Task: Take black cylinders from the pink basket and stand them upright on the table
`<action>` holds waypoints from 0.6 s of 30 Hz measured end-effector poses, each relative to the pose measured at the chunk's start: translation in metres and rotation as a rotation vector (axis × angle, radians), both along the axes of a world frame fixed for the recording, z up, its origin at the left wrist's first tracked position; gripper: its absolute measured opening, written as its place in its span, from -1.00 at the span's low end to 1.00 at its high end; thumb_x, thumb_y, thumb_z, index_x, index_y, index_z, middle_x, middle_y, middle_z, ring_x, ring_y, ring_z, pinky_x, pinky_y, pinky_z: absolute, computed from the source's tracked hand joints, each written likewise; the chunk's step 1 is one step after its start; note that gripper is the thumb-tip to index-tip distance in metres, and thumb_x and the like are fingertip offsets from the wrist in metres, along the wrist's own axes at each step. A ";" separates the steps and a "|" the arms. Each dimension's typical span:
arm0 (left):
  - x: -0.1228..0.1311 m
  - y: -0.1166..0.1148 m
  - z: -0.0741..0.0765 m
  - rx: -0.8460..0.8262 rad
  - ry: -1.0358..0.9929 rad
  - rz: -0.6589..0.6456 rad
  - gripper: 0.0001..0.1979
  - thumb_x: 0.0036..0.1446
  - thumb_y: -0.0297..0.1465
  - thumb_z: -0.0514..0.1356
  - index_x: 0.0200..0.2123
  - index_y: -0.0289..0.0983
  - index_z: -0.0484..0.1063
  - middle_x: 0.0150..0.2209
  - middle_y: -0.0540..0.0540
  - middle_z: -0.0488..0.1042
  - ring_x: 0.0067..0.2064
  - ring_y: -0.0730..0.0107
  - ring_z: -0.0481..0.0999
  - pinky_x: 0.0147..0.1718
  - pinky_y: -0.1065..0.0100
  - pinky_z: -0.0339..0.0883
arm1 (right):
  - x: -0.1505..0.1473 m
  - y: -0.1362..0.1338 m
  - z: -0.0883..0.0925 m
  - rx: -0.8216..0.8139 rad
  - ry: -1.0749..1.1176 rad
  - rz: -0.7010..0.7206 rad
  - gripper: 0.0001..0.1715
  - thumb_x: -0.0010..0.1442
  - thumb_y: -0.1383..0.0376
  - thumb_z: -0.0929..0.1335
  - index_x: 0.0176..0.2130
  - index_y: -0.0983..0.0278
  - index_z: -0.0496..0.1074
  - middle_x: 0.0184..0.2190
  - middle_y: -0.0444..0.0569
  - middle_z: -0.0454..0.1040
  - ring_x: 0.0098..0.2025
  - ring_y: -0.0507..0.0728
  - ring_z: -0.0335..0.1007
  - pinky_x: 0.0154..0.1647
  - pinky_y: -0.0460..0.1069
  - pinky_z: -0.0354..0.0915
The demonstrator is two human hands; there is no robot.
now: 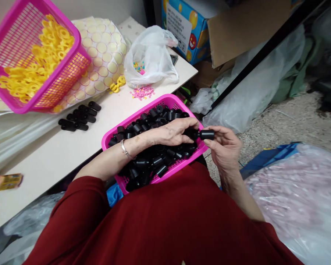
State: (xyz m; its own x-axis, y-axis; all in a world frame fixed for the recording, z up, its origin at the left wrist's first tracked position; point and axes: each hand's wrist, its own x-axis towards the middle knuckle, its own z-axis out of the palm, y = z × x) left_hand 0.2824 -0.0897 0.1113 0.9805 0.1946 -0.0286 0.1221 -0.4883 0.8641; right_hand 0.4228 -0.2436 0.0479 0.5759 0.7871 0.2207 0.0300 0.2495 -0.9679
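Note:
My right hand [225,146] pinches a black plastic cylinder [207,135] between thumb and fingers, just past the right rim of a pink basket. My left hand [179,131], with a silver bangle at the wrist, reaches across that basket. Its fingers are curled round a dark piece [194,134] mostly hidden by them, which meets the narrow end of the cylinder; whether the two are joined I cannot tell. The pink basket [165,173] rests against my body by the table edge and holds many loose black cylinders [142,162].
On the white table [110,110] lie a group of black cylinders [79,117], a tilted pink basket [78,36] of yellow pieces, a white plastic bag [154,55] and small pink bits [142,92]. A blue carton [182,29] stands behind; a large plastic sack [298,195] is at right.

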 end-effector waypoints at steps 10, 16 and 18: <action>0.009 -0.004 0.001 -0.170 0.069 0.040 -0.72 -0.03 -0.43 0.37 -0.20 -0.32 0.46 -0.22 -0.03 0.52 -0.15 0.33 0.49 -0.08 0.28 0.34 | -0.002 -0.006 0.008 0.069 -0.049 -0.041 -0.59 -0.02 0.30 0.61 -0.14 0.14 0.60 -0.23 -0.12 0.66 -0.22 0.08 0.63 -0.12 -0.01 0.57; 0.010 -0.002 0.005 -0.222 0.091 0.061 -0.69 -0.10 -0.42 0.41 -0.23 -0.33 0.50 -0.30 0.00 0.52 -0.23 0.36 0.48 -0.15 0.31 0.34 | -0.004 -0.005 0.008 0.113 -0.079 -0.102 -0.59 -0.03 0.32 0.62 -0.14 0.13 0.62 -0.27 -0.14 0.66 -0.28 0.06 0.62 -0.20 -0.02 0.57; 0.010 -0.002 0.006 -0.220 0.101 0.062 -0.69 -0.11 -0.41 0.42 -0.24 -0.34 0.51 -0.32 0.01 0.51 -0.25 0.38 0.47 -0.19 0.33 0.33 | -0.005 -0.004 0.008 0.138 -0.063 -0.108 -0.60 -0.04 0.29 0.62 -0.15 0.11 0.62 -0.30 -0.15 0.66 -0.32 0.04 0.61 -0.26 -0.05 0.57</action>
State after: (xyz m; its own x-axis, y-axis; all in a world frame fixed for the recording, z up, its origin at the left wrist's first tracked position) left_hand 0.2926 -0.0918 0.1174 0.9569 0.2322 -0.1742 0.2369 -0.2783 0.9308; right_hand 0.4176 -0.2474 0.0555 0.6371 0.6811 0.3608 0.1234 0.3719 -0.9200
